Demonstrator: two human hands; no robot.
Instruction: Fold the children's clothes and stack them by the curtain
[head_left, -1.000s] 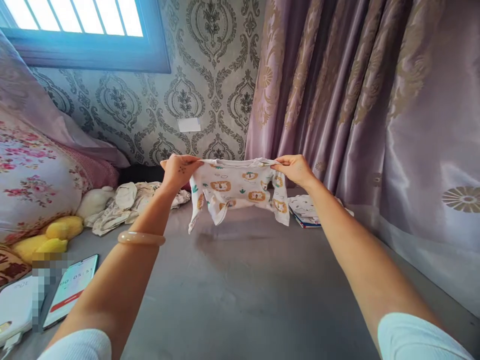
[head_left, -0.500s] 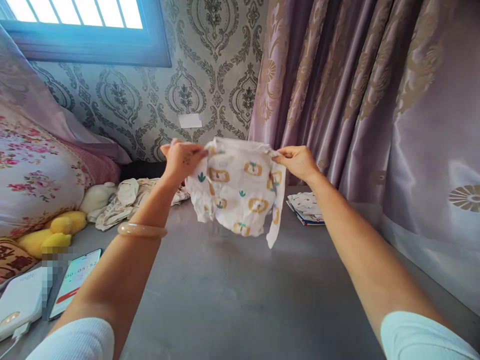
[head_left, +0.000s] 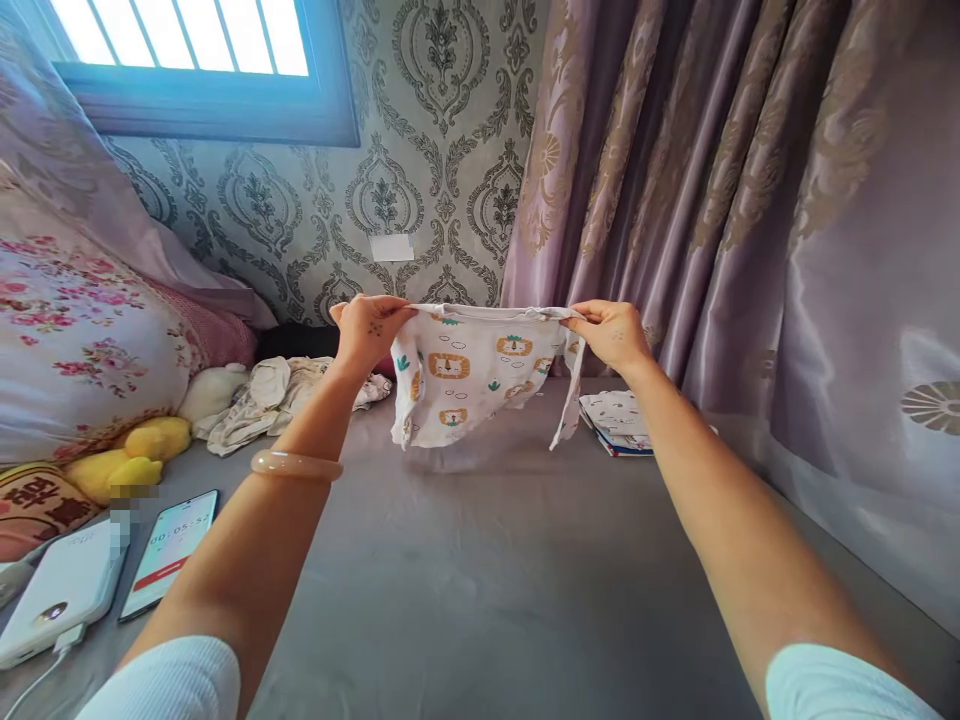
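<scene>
A small white baby top (head_left: 480,375) printed with lion faces and green leaves hangs stretched out in the air over the grey bed sheet (head_left: 480,590). My left hand (head_left: 373,328) pinches its upper left corner between thumb and fingers. At the upper right corner my right hand (head_left: 609,332) pinches the cloth in the same way. The top edge is pulled nearly straight between the hands, and a sleeve dangles on each side. Behind my right wrist lies a folded stack of clothes (head_left: 619,420).
Left of centre lies a heap of loose clothes (head_left: 277,395). Nearer on the left are a yellow plush toy (head_left: 135,460), a phone (head_left: 169,550) showing a timer, and a white power bank (head_left: 67,590) with a cable. A patterned wall (head_left: 442,180) and purple curtains (head_left: 675,200) stand behind.
The top's upper edge has been drawn tighter and straighter, and its lower part has swung away from me. Both hands keep their hold. The whole view has shifted slightly.
</scene>
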